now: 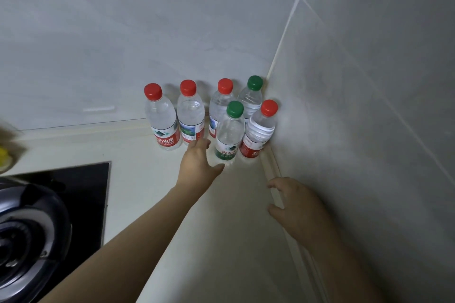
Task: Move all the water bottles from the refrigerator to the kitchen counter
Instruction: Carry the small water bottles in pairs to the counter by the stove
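Of 6 upright bottles (190, 115), leftmost label (167, 139) apparently reads "SPRING".

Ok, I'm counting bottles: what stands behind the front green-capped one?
Behind the front green-capped bottle stand a red-capped bottle and the rear green-capped bottle, by the wall. It covers their lower parts and the counter between.

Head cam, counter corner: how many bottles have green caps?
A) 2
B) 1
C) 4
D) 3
A: only two green caps show, one on the back corner bottle and one on the front middle bottle. The other four bottles on the counter have red caps.
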`<state>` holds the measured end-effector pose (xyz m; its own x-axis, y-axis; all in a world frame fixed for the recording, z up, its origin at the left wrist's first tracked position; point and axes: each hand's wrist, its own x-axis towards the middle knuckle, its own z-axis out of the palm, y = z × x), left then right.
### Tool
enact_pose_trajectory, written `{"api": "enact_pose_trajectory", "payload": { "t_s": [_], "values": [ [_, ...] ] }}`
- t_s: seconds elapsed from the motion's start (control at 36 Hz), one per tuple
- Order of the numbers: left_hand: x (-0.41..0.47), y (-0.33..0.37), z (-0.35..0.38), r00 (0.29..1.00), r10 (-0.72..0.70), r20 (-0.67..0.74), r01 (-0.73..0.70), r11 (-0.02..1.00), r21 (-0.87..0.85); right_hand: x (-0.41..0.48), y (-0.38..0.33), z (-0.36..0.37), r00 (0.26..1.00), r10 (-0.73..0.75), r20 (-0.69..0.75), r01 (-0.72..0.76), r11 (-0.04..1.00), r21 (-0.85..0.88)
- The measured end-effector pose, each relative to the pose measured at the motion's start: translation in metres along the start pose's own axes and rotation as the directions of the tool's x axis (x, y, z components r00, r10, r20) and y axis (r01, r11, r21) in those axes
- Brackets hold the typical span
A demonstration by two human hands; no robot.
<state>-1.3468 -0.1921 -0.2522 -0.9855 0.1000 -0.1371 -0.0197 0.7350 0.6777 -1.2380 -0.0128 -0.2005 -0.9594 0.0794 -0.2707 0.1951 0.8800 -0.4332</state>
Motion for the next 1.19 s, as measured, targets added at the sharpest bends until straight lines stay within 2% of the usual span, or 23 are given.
{"api": "enact_pose_trajectory", "payload": {
  "t_s": [0.14, 0.39, 0.61, 0.72, 0.92, 1.19],
  "values": [
    [-0.036, -0.005, -0.027, 0.992, 0.123, 0.019, -0.124, 0.991, 0.048, -0.008, -0.017, -0.004, 1.0, -0.02, -0.012, 0.019, 1.0, -0.02],
    [-0.1, -0.016, -0.091, 0.961, 0.276, 0.036, -0.278, 0.958, 0.076, -0.033, -0.07, -0.016, 0.982, -0.187, -0.034, 0.183, 0.978, -0.102],
    [-0.164, -0.032, -0.157, 0.931, 0.355, -0.083, -0.348, 0.934, 0.085, -0.069, -0.141, -0.028, 0.934, -0.353, -0.054, 0.34, 0.925, -0.17],
    [-0.197, -0.044, -0.187, 0.916, 0.373, -0.15, -0.362, 0.927, 0.096, -0.091, -0.175, -0.031, 0.893, -0.443, -0.078, 0.43, 0.892, -0.141],
    [-0.249, -0.062, -0.237, 0.895, 0.321, -0.311, -0.29, 0.946, 0.143, -0.114, -0.225, -0.034, 0.796, -0.601, -0.066, 0.589, 0.796, -0.142],
    [-0.334, -0.064, -0.256, 0.826, 0.103, -0.555, -0.02, 0.988, 0.153, -0.128, -0.278, -0.028, 0.575, -0.815, 0.075, 0.818, 0.574, -0.034]
  ]
}}
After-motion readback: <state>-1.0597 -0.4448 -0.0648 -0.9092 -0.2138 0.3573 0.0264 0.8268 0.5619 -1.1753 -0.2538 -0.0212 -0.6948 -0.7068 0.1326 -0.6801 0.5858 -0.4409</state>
